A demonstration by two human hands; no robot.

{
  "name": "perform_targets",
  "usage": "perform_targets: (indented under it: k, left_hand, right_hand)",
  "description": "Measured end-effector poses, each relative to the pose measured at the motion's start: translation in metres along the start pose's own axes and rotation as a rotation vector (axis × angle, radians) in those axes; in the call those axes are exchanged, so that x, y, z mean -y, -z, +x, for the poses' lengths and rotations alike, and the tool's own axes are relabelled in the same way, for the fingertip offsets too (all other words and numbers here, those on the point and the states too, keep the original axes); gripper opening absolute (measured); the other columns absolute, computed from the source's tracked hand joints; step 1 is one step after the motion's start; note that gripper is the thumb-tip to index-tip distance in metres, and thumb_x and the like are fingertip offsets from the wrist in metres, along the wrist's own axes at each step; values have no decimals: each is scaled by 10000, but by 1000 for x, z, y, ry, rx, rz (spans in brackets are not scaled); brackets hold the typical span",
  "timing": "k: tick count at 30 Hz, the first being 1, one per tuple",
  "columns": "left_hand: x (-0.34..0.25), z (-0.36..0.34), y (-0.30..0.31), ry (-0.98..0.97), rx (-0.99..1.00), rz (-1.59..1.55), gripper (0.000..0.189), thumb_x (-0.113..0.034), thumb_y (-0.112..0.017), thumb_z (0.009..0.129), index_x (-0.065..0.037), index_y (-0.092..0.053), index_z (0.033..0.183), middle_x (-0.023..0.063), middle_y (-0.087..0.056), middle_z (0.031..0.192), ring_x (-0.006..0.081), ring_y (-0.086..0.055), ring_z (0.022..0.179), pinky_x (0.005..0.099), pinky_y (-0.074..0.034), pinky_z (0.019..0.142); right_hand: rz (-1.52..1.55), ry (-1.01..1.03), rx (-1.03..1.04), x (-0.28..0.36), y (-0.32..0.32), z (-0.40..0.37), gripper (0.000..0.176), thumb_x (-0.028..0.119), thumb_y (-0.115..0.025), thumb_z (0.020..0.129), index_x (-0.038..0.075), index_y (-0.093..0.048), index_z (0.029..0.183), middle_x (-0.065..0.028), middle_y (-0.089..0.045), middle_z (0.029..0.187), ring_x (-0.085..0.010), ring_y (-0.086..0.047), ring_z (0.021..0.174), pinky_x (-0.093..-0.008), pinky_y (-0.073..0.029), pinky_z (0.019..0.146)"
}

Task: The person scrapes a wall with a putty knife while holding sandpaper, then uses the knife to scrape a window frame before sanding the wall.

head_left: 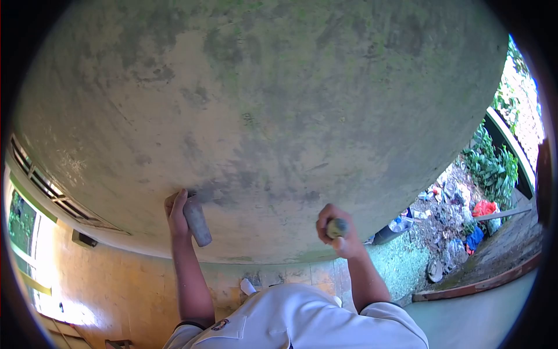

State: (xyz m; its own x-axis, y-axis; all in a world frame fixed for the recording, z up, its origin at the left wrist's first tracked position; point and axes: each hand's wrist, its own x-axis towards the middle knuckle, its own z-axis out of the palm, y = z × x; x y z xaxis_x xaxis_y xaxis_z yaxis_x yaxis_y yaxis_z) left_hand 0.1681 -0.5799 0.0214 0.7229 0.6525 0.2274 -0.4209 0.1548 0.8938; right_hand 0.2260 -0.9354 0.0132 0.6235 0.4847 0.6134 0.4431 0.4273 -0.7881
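Observation:
In front of me rises a plaster wall [279, 116], patchy grey with green stains and dark smudges. At its lower left, my left hand [176, 210] is closed on a long grey slab-like tool [198, 224] with a rounded lower end. Its upper edge lies right at the wall, beside a dark patch. Further right, my right hand [343, 235] grips a round-ended handle [336, 228] that points toward me. The rest of that tool is hidden behind the fingers, so I cannot tell its kind.
A tiled floor [133, 279] runs along the wall's foot. Right of the wall lie heaped litter [459, 203] and a dark cylinder [389, 232], bounded by a brick-red edge [482, 285]. A framed vent [58, 192] and a bright window [23, 227] are at left.

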Motion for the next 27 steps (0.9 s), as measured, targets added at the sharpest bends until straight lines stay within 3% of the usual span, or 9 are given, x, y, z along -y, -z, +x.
perform_targets:
  k: [4, 6, 7, 9, 15, 19, 21, 23, 27]
  left_hand:
    - [-18, -25, -7, 59, 27, 17, 225, -249, -649, 824, -133, -503, 698, 17, -514, 636, 152, -525, 532, 288, -429, 462]
    - [-24, -41, -6, 71, 299, -34, 315, -297, -675, 812, -91, -514, 635, 7, -517, 626, 101, -481, 567, 245, -394, 531]
    - [-20, -41, -5, 81, 324, -30, 315, -297, -675, 812, -91, -514, 635, 7, -517, 626, 101, -481, 567, 245, -394, 531]
    - [-10, -38, -3, 66, 729, 101, 299, -261, -714, 781, -81, -518, 645, -7, -512, 635, 80, -474, 587, 242, -392, 545]
    - [19, -64, -39, 370, 863, 496, 228, -80, -710, 766, -67, -513, 651, -44, -507, 635, 34, -446, 623, 227, -380, 564]
    - [26, -71, -49, 376, 898, 488, 223, -72, -706, 768, -59, -514, 655, -42, -510, 634, 35, -448, 625, 225, -381, 570]
    - [29, -71, -49, 380, 886, 484, 219, -58, -707, 760, -57, -515, 655, -40, -513, 634, 39, -449, 626, 229, -384, 579]
    - [26, -72, -48, 365, 880, 490, 217, -62, -706, 761, -56, -517, 655, -39, -513, 634, 39, -447, 623, 229, -381, 579]
    - [18, -73, -47, 327, 852, 470, 216, -75, -698, 767, -52, -516, 653, -37, -504, 625, 38, -435, 612, 227, -364, 578]
  right_hand:
    - [-206, -372, 5, -27, 1, -60, 493, 492, -636, 817, 25, -478, 818, -8, -449, 652, -116, -449, 597, -274, -354, 522]
    - [-376, -689, 92, -13, 9, -75, 431, 395, -667, 810, -9, -524, 861, -41, -452, 690, -147, -482, 642, -289, -378, 544]
    - [-373, -691, 64, -8, 13, -82, 431, 395, -667, 810, -9, -524, 861, -41, -452, 690, -147, -482, 642, -289, -378, 544]
    - [-528, -599, 50, -1, 21, -95, 387, 346, -674, 812, -25, -563, 828, -73, -480, 722, -163, -506, 657, -299, -402, 552]
    - [-586, -661, -68, 56, 29, -93, 270, 191, -716, 712, -8, -612, 864, -95, -564, 804, -179, -557, 693, -297, -444, 603]
    - [-326, -322, -434, 75, 33, -107, 230, 40, -701, 689, 20, -601, 895, -88, -607, 910, -167, -587, 826, -311, -476, 728]
    - [64, -104, -730, 78, 33, -113, 282, 16, -690, 677, 39, -570, 931, -112, -590, 946, -212, -594, 871, -339, -492, 748]
    - [143, -97, -763, 76, 31, -117, 452, 9, -685, 641, 56, -491, 1047, -137, -576, 955, -236, -603, 860, -352, -508, 745]
    - [353, -372, -701, 67, 20, -133, 637, 27, -595, 654, 60, -340, 1236, -135, -545, 851, -222, -583, 610, -317, -487, 553]
